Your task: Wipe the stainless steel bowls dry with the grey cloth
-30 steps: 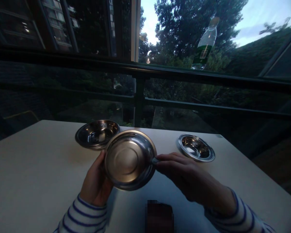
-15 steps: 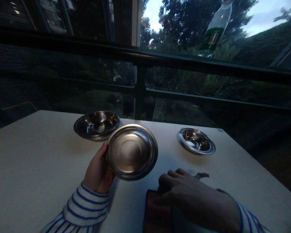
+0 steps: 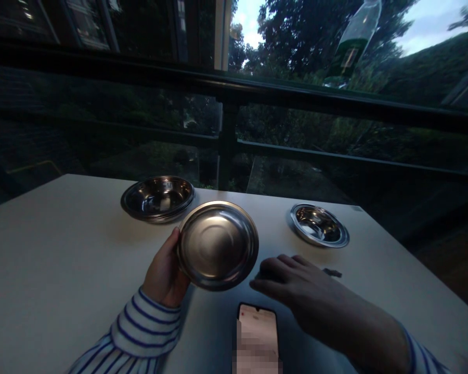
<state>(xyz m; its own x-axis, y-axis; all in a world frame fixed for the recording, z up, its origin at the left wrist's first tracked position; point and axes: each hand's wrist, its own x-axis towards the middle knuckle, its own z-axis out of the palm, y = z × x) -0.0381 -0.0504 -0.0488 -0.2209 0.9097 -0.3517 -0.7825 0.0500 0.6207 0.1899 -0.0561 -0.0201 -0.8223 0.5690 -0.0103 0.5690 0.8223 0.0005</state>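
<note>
My left hand (image 3: 166,272) grips a stainless steel bowl (image 3: 218,246) by its left rim, thumb at the edge. The bowl is tilted up, its round metal base facing me. My right hand (image 3: 290,280) hovers to the right of the bowl, apart from it, with its fingers curled closed. Something dark shows under those fingers, and a grey, cloth-like end (image 3: 333,272) pokes out behind the hand; I cannot make out what it is. Below my right hand a phone (image 3: 257,327) lies on the table with its screen lit and partly pixelated.
A stack of steel bowls (image 3: 158,218) stands at the back left of the white table (image 3: 81,270). Another steel bowl (image 3: 320,226) sits at the back right. Beyond the table runs a dark railing (image 3: 296,92), with a green-labelled bottle (image 3: 351,54) above it.
My right hand has risen off the phone, moving up and slightly right; the phone's screen is now uncovered and brighter. My left hand still holds the bowl, barely shifted.
</note>
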